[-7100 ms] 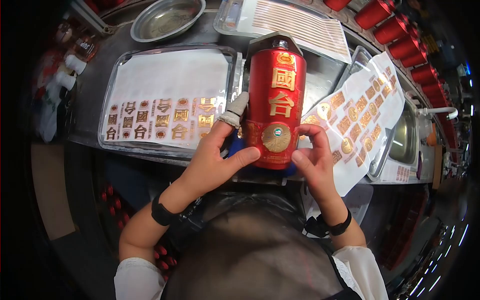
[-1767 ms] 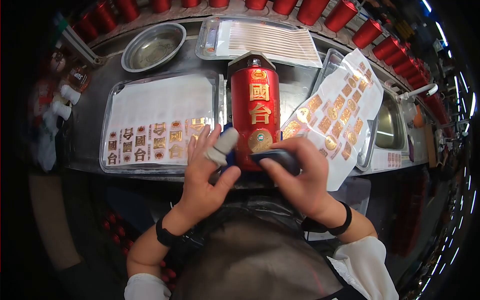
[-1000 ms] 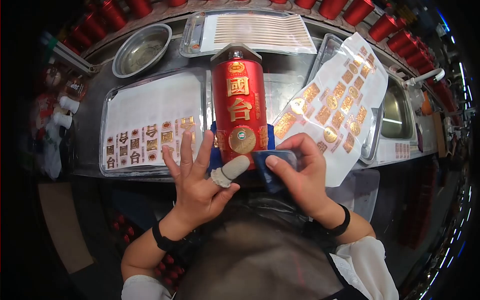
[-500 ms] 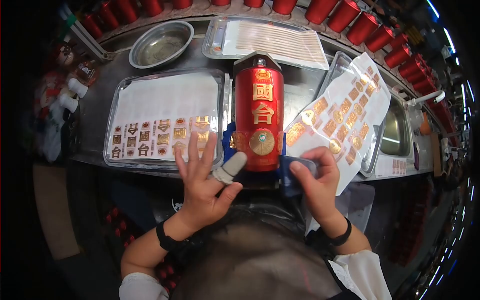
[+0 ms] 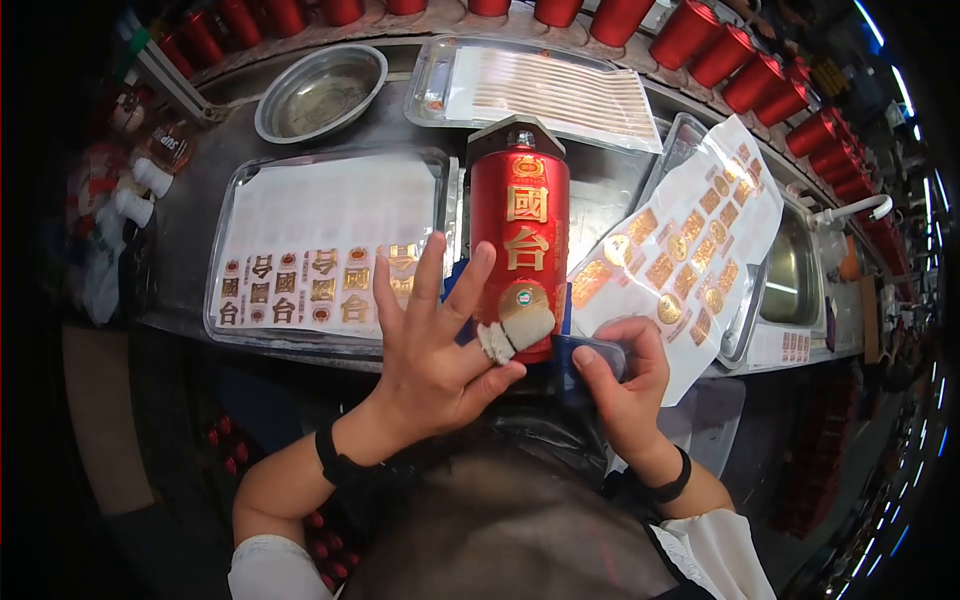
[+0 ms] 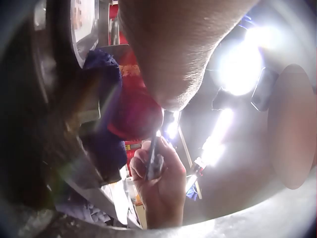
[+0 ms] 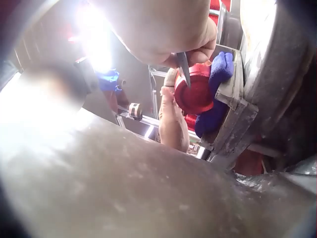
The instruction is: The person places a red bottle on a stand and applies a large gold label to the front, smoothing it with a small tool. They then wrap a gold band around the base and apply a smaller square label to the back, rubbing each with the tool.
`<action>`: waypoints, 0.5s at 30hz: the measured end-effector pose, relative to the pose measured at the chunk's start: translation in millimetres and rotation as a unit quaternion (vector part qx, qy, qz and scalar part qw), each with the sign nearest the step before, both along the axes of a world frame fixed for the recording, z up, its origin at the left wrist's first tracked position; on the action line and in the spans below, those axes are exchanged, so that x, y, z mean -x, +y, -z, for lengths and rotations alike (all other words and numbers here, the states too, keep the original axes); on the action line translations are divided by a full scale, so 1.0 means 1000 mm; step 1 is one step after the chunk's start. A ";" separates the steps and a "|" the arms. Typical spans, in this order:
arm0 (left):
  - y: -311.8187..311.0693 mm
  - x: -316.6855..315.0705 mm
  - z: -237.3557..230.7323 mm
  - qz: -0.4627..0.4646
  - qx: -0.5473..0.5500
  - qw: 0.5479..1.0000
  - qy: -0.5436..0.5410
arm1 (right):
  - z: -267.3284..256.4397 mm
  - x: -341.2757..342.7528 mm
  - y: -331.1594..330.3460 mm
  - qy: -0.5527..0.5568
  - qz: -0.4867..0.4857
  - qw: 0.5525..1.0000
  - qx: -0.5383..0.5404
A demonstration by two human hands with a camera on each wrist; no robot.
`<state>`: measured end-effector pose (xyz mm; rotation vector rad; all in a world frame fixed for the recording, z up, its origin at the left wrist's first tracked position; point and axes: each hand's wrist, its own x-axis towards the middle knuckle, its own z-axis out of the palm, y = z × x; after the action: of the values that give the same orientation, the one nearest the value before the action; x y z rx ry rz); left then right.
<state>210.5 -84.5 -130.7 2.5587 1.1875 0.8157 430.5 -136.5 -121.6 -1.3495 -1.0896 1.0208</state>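
A red bottle point(image 5: 525, 225) with raised gold characters and a round gold medallion lies on a blue cloth point(image 6: 101, 69), its neck pointing away. My left hand point(image 5: 430, 345) is spread, the fingers straight. Its index finger wears a pale cloth finger cover point(image 5: 527, 326), which overlaps the medallion and the lower bottle. Between thumb and curled fingers, my right hand point(image 5: 632, 375) pinches a flat, dark-blue translucent scraper point(image 5: 576, 368) beside the bottle's lower right. Seen edge-on in the right wrist view, the scraper point(image 7: 184, 69) overlaps the bottle's base point(image 7: 195, 94).
To the left, a metal tray point(image 5: 222, 240) bears a sheet of gold decals point(image 5: 285, 290). Another decal sheet point(image 5: 690, 250) slants over a tray at right, near a sink point(image 5: 795, 275). Behind stand a metal bowl point(image 5: 320, 95), a tray with a striped sheet point(image 5: 555, 95) and several red bottles point(image 5: 620, 20).
Earlier both hands were around the bottle; then the right hand held the scraper against its lower front. Now the scraper is off to the right, and the left covered finger has moved over the medallion.
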 end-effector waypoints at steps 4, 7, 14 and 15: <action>0.023 -0.008 -0.008 -0.012 -0.019 1.000 -0.008 | 0.001 -0.002 0.000 0.020 -0.012 0.999 0.022; 0.027 -0.006 -0.009 -0.015 -0.005 1.000 0.001 | 0.004 -0.002 0.001 -0.004 -0.017 1.000 -0.006; 0.010 0.011 0.005 -0.042 0.046 0.997 -0.044 | 0.005 -0.005 0.003 -0.008 -0.029 1.000 0.002; 0.010 0.010 0.002 -0.041 0.044 0.997 -0.042 | 0.006 -0.006 0.003 -0.009 -0.028 1.000 0.002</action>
<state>200.8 -74.4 -132.9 2.3940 1.2808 0.8597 436.3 -133.9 -127.6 -1.3399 -1.1453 1.0550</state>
